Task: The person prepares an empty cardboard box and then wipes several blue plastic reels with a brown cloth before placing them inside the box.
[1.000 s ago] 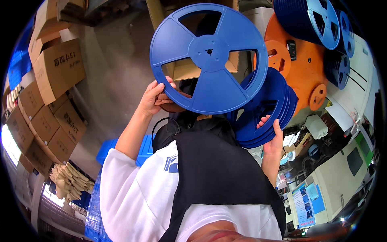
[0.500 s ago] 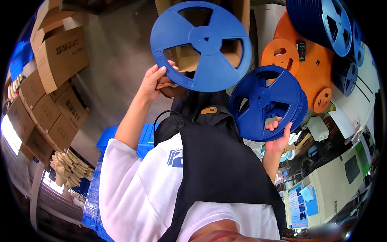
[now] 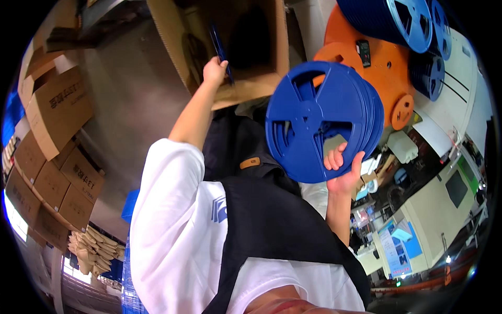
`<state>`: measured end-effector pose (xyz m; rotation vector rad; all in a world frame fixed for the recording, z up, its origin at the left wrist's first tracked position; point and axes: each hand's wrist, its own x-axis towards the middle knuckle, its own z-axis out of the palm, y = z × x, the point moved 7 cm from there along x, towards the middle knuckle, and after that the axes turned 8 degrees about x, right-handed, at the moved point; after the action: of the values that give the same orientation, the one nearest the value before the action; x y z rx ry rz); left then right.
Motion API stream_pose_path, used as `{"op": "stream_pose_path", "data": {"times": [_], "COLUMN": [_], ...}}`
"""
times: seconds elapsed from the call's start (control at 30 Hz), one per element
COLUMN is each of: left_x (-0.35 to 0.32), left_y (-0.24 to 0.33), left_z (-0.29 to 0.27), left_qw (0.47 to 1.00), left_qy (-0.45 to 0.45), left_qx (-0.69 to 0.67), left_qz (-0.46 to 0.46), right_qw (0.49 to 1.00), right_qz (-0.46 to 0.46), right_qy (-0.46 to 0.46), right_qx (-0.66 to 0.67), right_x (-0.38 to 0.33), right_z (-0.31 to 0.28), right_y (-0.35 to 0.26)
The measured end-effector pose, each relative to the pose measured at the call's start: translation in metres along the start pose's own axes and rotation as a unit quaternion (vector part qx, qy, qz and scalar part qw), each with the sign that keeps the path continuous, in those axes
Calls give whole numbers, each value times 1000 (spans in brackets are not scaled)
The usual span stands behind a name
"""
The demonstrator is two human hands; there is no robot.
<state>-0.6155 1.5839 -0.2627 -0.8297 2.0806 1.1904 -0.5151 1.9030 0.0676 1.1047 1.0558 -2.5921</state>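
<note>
My left hand point(image 3: 214, 71) is closed on the rim of a single blue plastic reel point(image 3: 219, 48), which shows edge-on, a thin dark blue strip. That reel stands upright in the mouth of an open cardboard box point(image 3: 228, 98). My right hand point(image 3: 345, 171) grips a stack of blue plastic reels point(image 3: 306, 111) at its lower edge. Its fingers reach through a window of the front reel and the thumb lies outside the rim. Most of the box's inside is in shadow.
To the right an orange round-cornered table point(image 3: 387, 78) carries a small black device point(image 3: 363, 53) and more blue reels point(image 3: 413, 23). Stacked cartons point(image 3: 60, 112) stand at the left. A beige machine point(image 3: 429, 220) is at the lower right.
My left hand has carried its reel from face-on in front of the box to edge-on in the box's mouth. The right hand's stack has shifted left and up in view.
</note>
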Motion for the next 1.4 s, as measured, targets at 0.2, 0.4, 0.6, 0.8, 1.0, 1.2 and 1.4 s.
{"op": "stream_pose_path", "data": {"times": [0.2,0.4,0.6,0.8,1.0,1.2,1.4], "left_x": [-29,-107,-222,-282,-297,-299,-299], "left_y": [45,76,158,182,174,159,160], "left_z": [-25,-102,-145,-125,-110,-94,-99], "left_qw": [982,974,869,678,632,593,682], "left_qy": [-82,-67,45,-80,-128,-22,-57], "left_qx": [-156,-177,87,383,390,432,321], "left_qz": [60,126,486,621,657,679,655], "right_qw": [986,957,909,903,900,915,975], "right_qz": [11,34,70,92,96,77,-121], "right_qy": [-57,-127,-190,-210,-183,-187,168], "right_qx": [154,260,363,364,384,348,81], "right_x": [4,0,0,5,14,13,15], "right_z": [-2,-11,4,20,21,24,21], "right_y": [-8,-9,-3,-8,-10,-16,-44]}}
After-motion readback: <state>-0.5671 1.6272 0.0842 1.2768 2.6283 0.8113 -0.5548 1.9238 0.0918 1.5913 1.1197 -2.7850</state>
